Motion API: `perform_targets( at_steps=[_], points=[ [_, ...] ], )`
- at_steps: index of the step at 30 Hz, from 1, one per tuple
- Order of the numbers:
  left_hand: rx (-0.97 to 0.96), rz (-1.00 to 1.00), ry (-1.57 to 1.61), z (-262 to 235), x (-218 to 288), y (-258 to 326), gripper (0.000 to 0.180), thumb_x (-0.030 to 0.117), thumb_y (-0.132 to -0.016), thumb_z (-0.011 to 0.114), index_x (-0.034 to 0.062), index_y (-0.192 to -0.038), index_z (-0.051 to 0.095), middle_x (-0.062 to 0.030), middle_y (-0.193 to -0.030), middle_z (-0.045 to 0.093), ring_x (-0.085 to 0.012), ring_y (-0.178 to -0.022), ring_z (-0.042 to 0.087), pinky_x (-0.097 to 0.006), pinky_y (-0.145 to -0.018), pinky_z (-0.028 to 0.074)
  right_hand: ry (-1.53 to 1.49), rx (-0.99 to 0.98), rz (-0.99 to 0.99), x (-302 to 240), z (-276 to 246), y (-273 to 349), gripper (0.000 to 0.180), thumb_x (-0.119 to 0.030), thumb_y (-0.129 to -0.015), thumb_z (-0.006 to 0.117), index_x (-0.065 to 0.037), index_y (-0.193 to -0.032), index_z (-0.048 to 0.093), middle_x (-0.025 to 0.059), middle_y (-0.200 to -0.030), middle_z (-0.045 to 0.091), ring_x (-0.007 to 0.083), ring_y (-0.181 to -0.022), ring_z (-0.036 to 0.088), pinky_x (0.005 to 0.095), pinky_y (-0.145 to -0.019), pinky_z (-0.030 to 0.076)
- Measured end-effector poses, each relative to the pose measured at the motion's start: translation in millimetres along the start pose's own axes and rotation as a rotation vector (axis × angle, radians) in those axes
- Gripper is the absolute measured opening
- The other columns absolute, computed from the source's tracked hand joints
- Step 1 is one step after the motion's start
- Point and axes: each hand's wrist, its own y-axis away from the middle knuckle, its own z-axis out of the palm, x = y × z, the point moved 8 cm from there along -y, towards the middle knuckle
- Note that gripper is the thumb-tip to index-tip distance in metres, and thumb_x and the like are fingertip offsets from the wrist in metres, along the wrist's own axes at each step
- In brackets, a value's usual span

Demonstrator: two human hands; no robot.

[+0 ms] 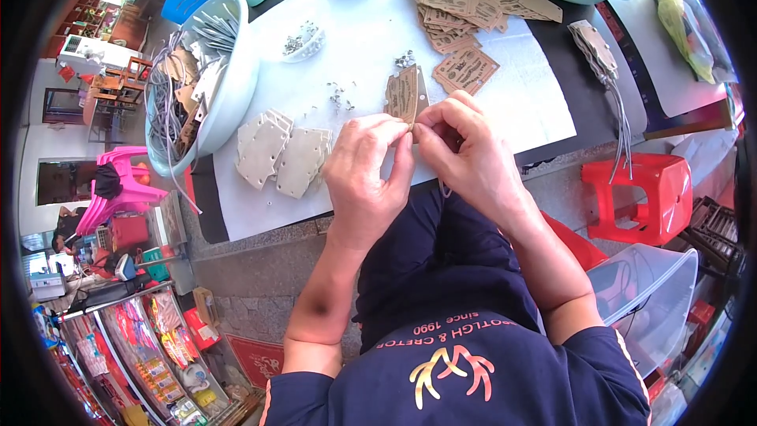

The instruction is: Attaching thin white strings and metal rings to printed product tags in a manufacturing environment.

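brown card tag (pixel 403 93), flat and printed, stands tilted above the smooth white sheet (pixel 532 102), its lower end at the meeting fingertips. the left hand (pixel 367 162) pinches it between thumb and forefinger; the right hand (pixel 465 146) bends its fingers close in, their grip hidden, so i cannot tell what it holds. forearms angle inward. nearby lie punched grey-white cards (pixel 303 159) and tiny metallic bits (pixel 339 97).
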Motion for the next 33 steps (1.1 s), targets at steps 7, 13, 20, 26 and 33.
perform_targets(
  at_steps=[7,13,20,26,33],
  points=[
    [-0.019,0.012,-0.008,2.2,0.6,0.0,0.024,-0.008,-0.077,0.073,0.0031,-0.096,0.063,-0.0117,-0.093,0.067,-0.0288,-0.084,0.067,-0.038,-0.072,0.055,0.016,-0.031,0.005,4.5,-0.3,-5.8,0.012,-0.01,-0.085,0.069,0.0,-0.085,0.064,0.0097,-0.075,0.056,0.0235,-0.072,0.06,0.0346,-0.064,0.049],
    [-0.01,0.0,0.01,2.7,-0.5,-1.0,0.025,-0.009,-0.076,0.073,0.003,-0.095,0.062,-0.0114,-0.092,0.067,-0.029,-0.083,0.067,-0.038,-0.071,0.054,-0.046,-0.074,0.015,-0.8,-1.0,-4.1,0.011,-0.009,-0.087,0.068,0.001,-0.087,0.063,0.0111,-0.08,0.057,0.0243,-0.073,0.059,0.0351,-0.064,0.048],
    [0.006,0.036,-0.011,2.7,1.3,-0.9,0.026,-0.009,-0.076,0.073,0.0033,-0.095,0.062,-0.0114,-0.092,0.066,-0.0286,-0.083,0.066,-0.038,-0.069,0.054,-0.034,-0.054,-0.049,-3.7,-2.2,-3.5,0.009,-0.007,-0.089,0.066,0.001,-0.09,0.063,0.0126,-0.083,0.057,0.0275,-0.079,0.059,0.0364,-0.07,0.049],
    [-0.017,0.09,-0.024,2.6,4.9,-2.3,0.025,-0.009,-0.076,0.073,0.0035,-0.095,0.062,-0.0109,-0.094,0.066,-0.0282,-0.083,0.066,-0.038,-0.07,0.054,-0.047,-0.113,-0.046,-1.8,-2.9,-5.1,0.005,-0.002,-0.089,0.063,0.003,-0.09,0.061,0.0147,-0.085,0.06,0.0304,-0.083,0.06,0.037,-0.074,0.049],
    [-0.033,0.042,0.029,3.2,3.3,-1.3,0.024,-0.007,-0.077,0.073,0.0028,-0.096,0.062,-0.0118,-0.094,0.066,-0.0296,-0.086,0.066,-0.038,-0.073,0.054,-0.041,-0.112,-0.092,-5.1,-4.5,-5.6,0.005,-0.002,-0.09,0.063,0.002,-0.09,0.061,0.0151,-0.087,0.06,0.0302,-0.083,0.061,0.0368,-0.075,0.049]
  ],
)
